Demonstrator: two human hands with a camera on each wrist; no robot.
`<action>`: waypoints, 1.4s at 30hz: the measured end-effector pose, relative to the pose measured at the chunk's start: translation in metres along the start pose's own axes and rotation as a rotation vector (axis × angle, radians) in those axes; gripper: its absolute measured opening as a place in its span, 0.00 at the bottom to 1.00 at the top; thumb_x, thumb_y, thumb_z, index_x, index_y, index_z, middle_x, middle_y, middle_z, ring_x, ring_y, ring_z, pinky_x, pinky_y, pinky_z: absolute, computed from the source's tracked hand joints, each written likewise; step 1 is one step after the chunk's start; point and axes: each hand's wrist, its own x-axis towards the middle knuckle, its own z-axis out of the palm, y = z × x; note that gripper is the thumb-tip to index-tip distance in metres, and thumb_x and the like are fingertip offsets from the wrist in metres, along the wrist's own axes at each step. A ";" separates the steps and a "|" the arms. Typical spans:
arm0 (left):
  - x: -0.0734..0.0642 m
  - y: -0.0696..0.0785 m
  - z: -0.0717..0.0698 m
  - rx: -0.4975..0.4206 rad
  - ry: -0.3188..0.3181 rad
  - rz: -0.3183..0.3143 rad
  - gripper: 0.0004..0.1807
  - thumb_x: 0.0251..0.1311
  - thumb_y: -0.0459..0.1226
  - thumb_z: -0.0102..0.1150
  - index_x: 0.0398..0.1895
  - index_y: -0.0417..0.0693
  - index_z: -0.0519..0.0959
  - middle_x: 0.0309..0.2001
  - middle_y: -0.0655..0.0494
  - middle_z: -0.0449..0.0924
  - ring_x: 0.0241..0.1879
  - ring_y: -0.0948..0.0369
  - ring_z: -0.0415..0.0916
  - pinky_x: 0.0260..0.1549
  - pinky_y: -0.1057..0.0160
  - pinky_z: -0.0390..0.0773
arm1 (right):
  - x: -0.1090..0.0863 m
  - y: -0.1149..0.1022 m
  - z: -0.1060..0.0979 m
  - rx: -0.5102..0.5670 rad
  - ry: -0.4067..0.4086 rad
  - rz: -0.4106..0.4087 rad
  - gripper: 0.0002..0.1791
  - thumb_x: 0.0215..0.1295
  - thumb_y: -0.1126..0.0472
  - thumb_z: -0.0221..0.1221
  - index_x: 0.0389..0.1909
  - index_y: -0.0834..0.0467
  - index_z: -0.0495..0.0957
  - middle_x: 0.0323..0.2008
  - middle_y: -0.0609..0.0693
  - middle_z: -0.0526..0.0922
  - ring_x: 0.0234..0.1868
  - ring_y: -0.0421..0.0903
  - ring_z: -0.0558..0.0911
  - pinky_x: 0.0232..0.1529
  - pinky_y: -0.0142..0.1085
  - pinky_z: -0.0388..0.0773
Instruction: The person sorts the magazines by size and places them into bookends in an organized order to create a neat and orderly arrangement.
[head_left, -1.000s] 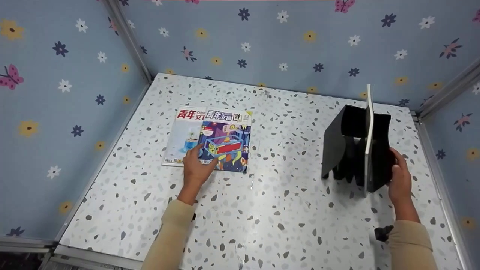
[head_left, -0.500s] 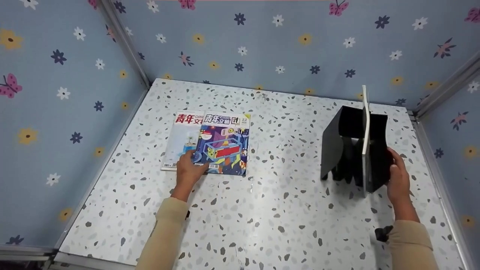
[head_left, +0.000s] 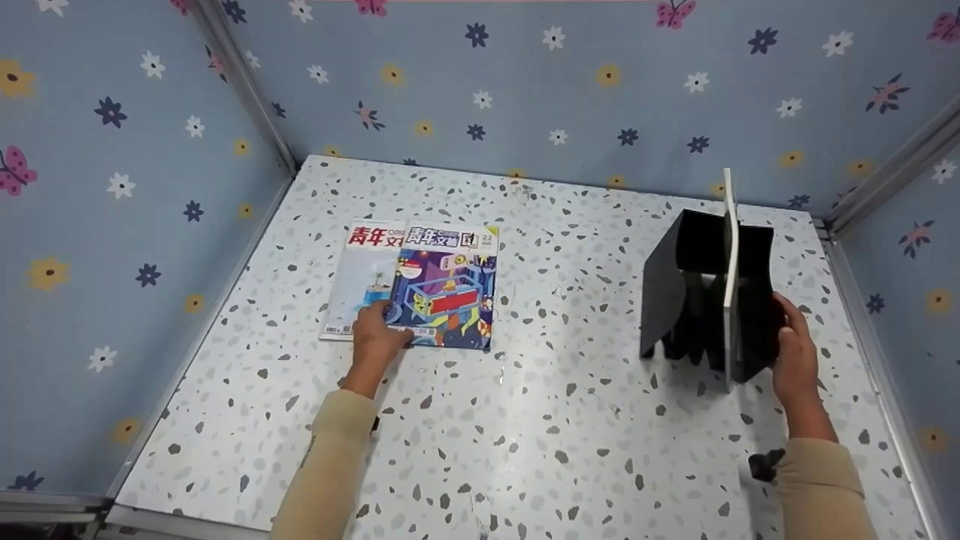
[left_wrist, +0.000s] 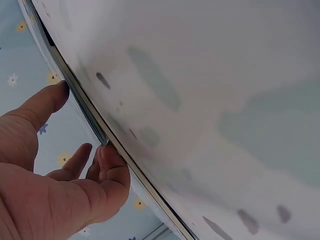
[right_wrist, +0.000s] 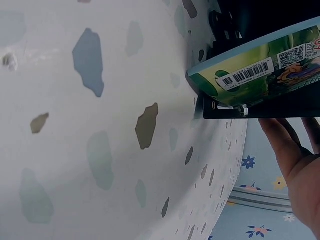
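Note:
In the head view, two magazines lie overlapping on the speckled table. The upper one (head_left: 450,292) has a colourful dark-blue cover; the pale-blue one (head_left: 352,277) shows along its left side. My left hand (head_left: 375,337) pinches the upper magazine's lower left corner, thumb along the bottom edge. In the left wrist view, the thumb and curled fingers (left_wrist: 112,165) meet the magazines' edges. On the right, a black magazine rack (head_left: 664,292) holds an upright magazine (head_left: 731,277), its back cover visible in the right wrist view. My right hand (head_left: 796,360) rests fingertips against the rack's outer right side.
The speckled table (head_left: 480,465) ends at floral-patterned walls (head_left: 562,82) at the back, left and right. Metal framing (head_left: 240,82) runs along the corners. A small black device (head_left: 766,466) sits by the right wrist.
My left hand has shifted slightly left and down from over the upper magazine's cover to its lower left corner. The right hand stays at the rack. The view has tilted slightly.

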 end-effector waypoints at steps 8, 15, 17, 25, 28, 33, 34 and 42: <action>0.003 0.008 0.003 0.009 -0.003 0.002 0.35 0.49 0.35 0.70 0.63 0.40 0.71 0.60 0.39 0.66 0.61 0.45 0.63 0.63 0.47 0.65 | -0.001 0.001 -0.002 0.021 -0.003 0.008 0.26 0.76 0.53 0.34 0.71 0.49 0.63 0.63 0.44 0.69 0.56 0.44 0.71 0.49 0.24 0.68; 0.006 0.014 0.001 0.067 -0.008 0.002 0.36 0.47 0.34 0.72 0.63 0.41 0.71 0.59 0.39 0.68 0.61 0.44 0.63 0.62 0.46 0.66 | -0.001 0.000 -0.003 -0.024 0.006 0.035 0.25 0.76 0.54 0.35 0.71 0.47 0.63 0.65 0.45 0.68 0.57 0.43 0.71 0.49 0.25 0.66; 0.007 0.016 0.001 0.069 -0.023 -0.003 0.36 0.47 0.34 0.71 0.63 0.41 0.70 0.60 0.40 0.66 0.61 0.45 0.62 0.62 0.46 0.66 | -0.001 0.000 -0.003 -0.031 0.012 0.040 0.25 0.76 0.55 0.36 0.71 0.47 0.63 0.64 0.46 0.69 0.55 0.42 0.72 0.48 0.25 0.66; 0.009 0.017 -0.005 -0.020 -0.018 0.032 0.31 0.54 0.37 0.64 0.63 0.39 0.69 0.60 0.39 0.66 0.61 0.47 0.67 0.61 0.49 0.69 | -0.002 0.002 -0.002 -0.020 0.016 0.008 0.25 0.76 0.52 0.36 0.70 0.47 0.64 0.66 0.42 0.68 0.59 0.36 0.70 0.54 0.25 0.65; 0.011 0.016 -0.008 -0.034 -0.003 0.062 0.29 0.57 0.38 0.62 0.62 0.40 0.69 0.57 0.39 0.68 0.59 0.47 0.68 0.59 0.48 0.69 | -0.002 0.002 -0.002 0.008 0.011 -0.016 0.25 0.77 0.51 0.37 0.70 0.48 0.64 0.66 0.41 0.67 0.61 0.35 0.68 0.57 0.25 0.64; 0.012 0.018 -0.009 -0.019 -0.027 0.070 0.31 0.60 0.40 0.58 0.67 0.43 0.65 0.63 0.40 0.69 0.64 0.47 0.66 0.62 0.48 0.67 | -0.001 0.002 -0.002 -0.015 0.014 -0.025 0.25 0.77 0.54 0.36 0.71 0.50 0.64 0.67 0.40 0.67 0.62 0.33 0.67 0.59 0.25 0.62; 0.013 0.019 -0.009 -0.019 -0.032 0.067 0.32 0.61 0.41 0.58 0.68 0.44 0.64 0.64 0.41 0.69 0.66 0.47 0.65 0.63 0.48 0.66 | 0.000 0.002 -0.002 -0.019 0.015 -0.025 0.25 0.77 0.54 0.35 0.71 0.50 0.64 0.67 0.40 0.66 0.62 0.33 0.67 0.59 0.25 0.62; 0.015 0.023 -0.011 -0.042 -0.052 0.041 0.33 0.61 0.42 0.58 0.70 0.50 0.62 0.60 0.43 0.73 0.59 0.50 0.70 0.59 0.49 0.70 | 0.001 0.004 -0.002 -0.014 0.015 -0.048 0.25 0.77 0.53 0.36 0.70 0.49 0.65 0.66 0.40 0.68 0.60 0.34 0.69 0.56 0.23 0.64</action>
